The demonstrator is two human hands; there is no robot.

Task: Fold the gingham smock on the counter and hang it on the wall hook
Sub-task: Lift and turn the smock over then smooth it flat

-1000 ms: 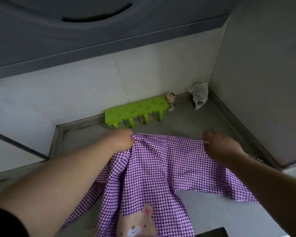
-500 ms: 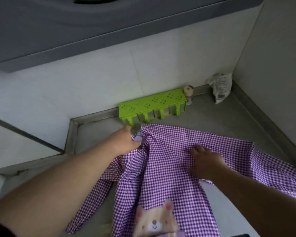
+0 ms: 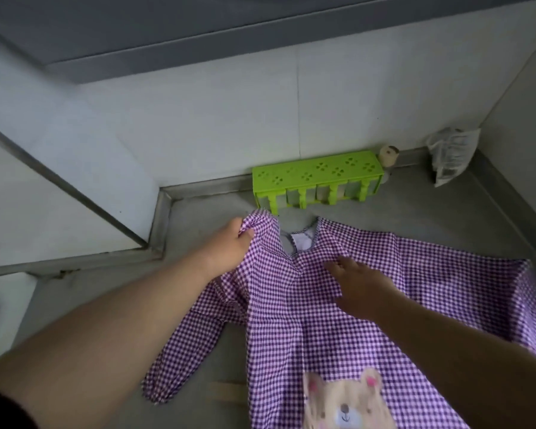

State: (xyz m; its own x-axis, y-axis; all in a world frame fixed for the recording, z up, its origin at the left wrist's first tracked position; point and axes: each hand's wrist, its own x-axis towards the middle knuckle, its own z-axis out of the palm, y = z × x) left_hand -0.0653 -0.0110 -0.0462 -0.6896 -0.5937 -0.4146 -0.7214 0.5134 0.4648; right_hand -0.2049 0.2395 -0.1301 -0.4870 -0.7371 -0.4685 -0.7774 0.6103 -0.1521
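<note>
The purple gingham smock (image 3: 316, 308) lies spread on the grey bench (image 3: 415, 212), front up, its neck opening toward the back wall and a bear patch (image 3: 347, 400) on its lower front. The left hand (image 3: 229, 246) is at the smock's left shoulder, its fingers (image 3: 245, 233) closed around a bunched fold of cloth that stands up from the bench just beside the collar. The right hand (image 3: 358, 289) rests flat on the chest of the smock below the collar, its fingers (image 3: 338, 264) spread open and pressing the cloth, gripping nothing. One sleeve trails down the bench under the left forearm; the other stretches out to the right. Behind the collar, against the wall, stands a green plastic rack (image 3: 316, 178), with a small round-topped bottle (image 3: 388, 156) at its right end and a crumpled plastic bag (image 3: 450, 154) in the corner.
</note>
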